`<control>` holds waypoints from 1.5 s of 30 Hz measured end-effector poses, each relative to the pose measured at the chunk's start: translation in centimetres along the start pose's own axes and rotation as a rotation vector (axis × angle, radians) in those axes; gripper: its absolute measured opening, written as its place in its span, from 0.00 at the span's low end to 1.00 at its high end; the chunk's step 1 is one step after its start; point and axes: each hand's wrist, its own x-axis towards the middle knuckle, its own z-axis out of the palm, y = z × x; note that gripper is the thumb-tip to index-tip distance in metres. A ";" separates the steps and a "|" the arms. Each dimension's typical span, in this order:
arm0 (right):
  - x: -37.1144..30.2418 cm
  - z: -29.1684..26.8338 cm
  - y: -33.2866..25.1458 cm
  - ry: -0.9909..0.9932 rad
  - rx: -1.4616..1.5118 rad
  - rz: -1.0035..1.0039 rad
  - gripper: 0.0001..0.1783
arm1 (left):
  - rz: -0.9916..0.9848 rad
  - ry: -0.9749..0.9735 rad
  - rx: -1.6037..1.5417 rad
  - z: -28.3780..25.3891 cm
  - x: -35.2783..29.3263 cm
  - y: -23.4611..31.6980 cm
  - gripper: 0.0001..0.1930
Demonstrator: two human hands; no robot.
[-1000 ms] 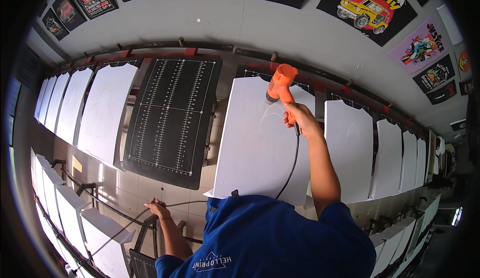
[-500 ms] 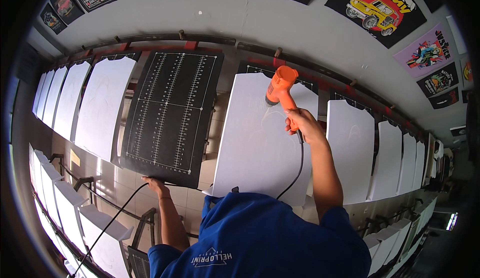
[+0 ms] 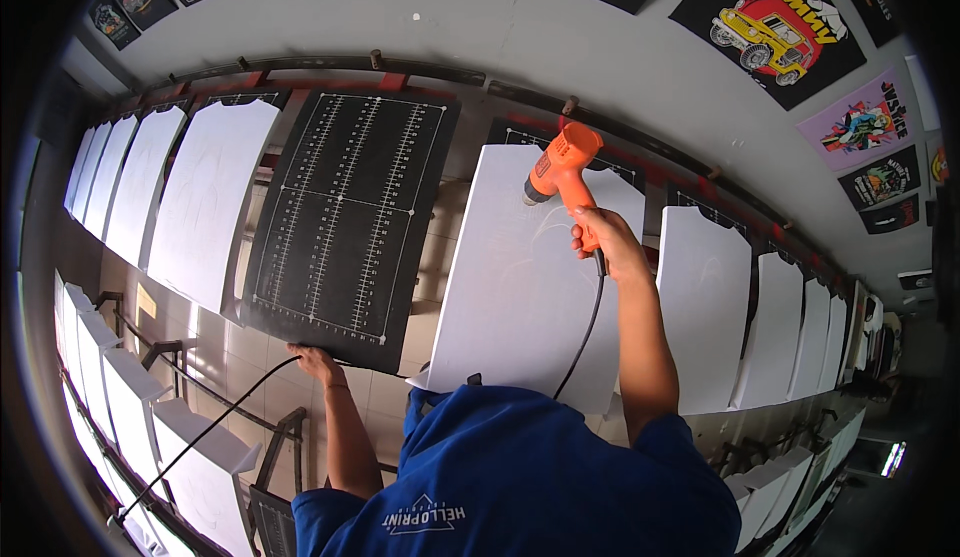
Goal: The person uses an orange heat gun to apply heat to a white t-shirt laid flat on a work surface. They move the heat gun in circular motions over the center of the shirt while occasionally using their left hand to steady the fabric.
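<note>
In my right hand is an orange heat gun, my fingers wrapped around its handle. Its dark nozzle points down and left over a white shirt stretched flat on a board. Faint curved lines show on the cloth below the nozzle. A black cord hangs from the handle toward my body. My left hand is closed around a stretch of black cable, right at the near edge of a bare black board with white ruler markings. The fingertips there are partly hidden.
More white shirts on boards line up to the left and right. A dark metal rail runs behind them. Another row of white-covered boards stands behind me at lower left. Printed posters hang on the grey wall.
The heat gun's nozzle has swung slightly left over the shirt. The whole view has shifted a little. My left hand stays at the black board's near edge, still on the cable.
</note>
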 end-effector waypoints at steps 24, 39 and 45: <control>-4.3 0.7 0.3 -0.041 -0.163 0.101 0.17 | -0.100 -0.015 0.005 -0.2 -0.2 0.8 0.38; -3.4 1.5 0.6 -0.097 -0.206 0.062 0.18 | -0.104 0.044 0.025 0.3 0.7 -0.6 0.35; -2.0 2.0 0.3 -0.125 -0.144 0.059 0.18 | -0.190 0.039 0.053 0.3 0.1 1.2 0.36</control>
